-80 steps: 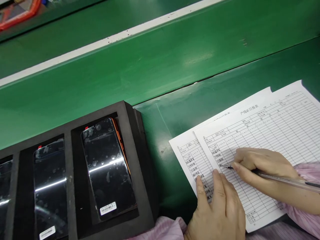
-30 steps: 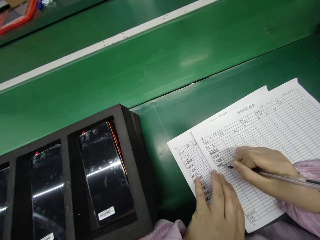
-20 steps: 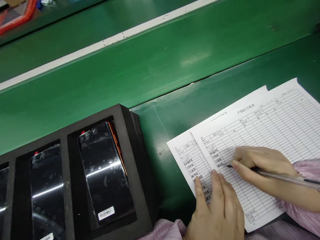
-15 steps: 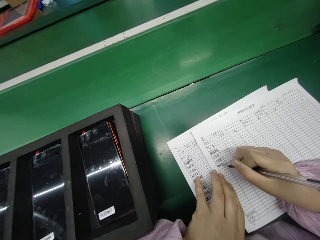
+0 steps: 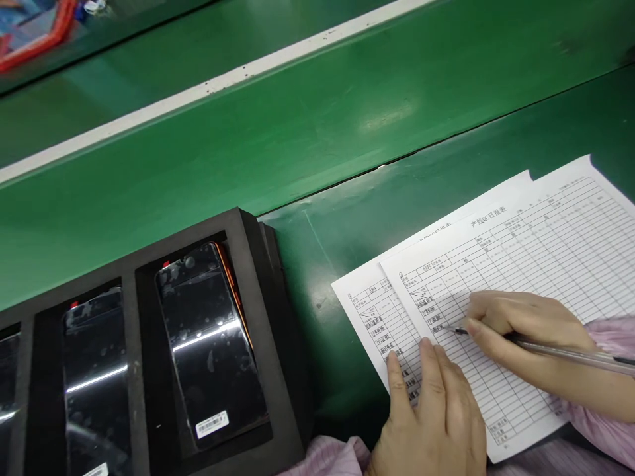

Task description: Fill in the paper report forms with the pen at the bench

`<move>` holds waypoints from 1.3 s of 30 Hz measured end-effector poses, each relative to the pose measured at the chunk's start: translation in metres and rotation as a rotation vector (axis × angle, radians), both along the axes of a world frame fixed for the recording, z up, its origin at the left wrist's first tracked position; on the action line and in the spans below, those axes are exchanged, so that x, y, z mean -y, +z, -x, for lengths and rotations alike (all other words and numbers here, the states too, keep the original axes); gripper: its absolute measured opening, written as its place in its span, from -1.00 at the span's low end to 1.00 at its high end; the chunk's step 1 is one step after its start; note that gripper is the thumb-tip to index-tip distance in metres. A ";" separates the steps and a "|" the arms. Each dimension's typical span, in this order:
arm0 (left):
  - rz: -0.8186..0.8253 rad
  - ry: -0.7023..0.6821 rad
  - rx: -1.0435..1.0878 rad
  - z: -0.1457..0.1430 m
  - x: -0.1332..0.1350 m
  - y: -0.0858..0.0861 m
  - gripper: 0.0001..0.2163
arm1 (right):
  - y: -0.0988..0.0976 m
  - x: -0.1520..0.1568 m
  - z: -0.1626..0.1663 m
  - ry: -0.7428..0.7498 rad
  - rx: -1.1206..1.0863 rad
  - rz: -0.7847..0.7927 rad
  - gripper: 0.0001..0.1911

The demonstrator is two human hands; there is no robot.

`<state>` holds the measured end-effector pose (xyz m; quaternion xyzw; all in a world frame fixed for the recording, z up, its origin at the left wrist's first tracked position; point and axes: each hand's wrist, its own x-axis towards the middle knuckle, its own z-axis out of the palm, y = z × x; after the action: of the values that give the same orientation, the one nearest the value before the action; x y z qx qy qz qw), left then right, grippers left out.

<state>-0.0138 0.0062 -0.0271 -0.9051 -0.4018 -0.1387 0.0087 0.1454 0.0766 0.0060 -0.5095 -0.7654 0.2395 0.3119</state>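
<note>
Two overlapping white printed forms [image 5: 540,244] with ruled tables lie on the green bench at the right. My right hand [image 5: 520,330] is closed on a clear ballpoint pen [image 5: 560,352], whose tip touches the left column of the upper form. My left hand [image 5: 431,416] lies flat on the forms' lower left part, fingers stretched out and close together, just below the pen tip. Pink sleeves cover both wrists.
A black foam tray [image 5: 258,277] at the lower left holds dark-screened phones [image 5: 208,344] in separate slots, each with a white label. Behind runs a green conveyor belt [image 5: 297,119] with a white stripe [image 5: 208,86]. An orange-red object [image 5: 34,33] shows at the top left corner.
The pen tip has shifted slightly right along the same row of the form. My left hand has stayed pressed on the paper; the view has moved a little.
</note>
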 end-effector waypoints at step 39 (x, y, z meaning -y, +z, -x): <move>0.001 -0.131 -0.224 0.013 -0.012 0.020 -0.64 | -0.018 0.015 -0.004 -0.113 0.024 0.256 -0.65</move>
<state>-0.0268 0.0185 -0.0070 -0.9392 -0.3386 -0.0369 0.0442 0.1493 0.0619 -0.0121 -0.5903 -0.7022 0.3111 0.2484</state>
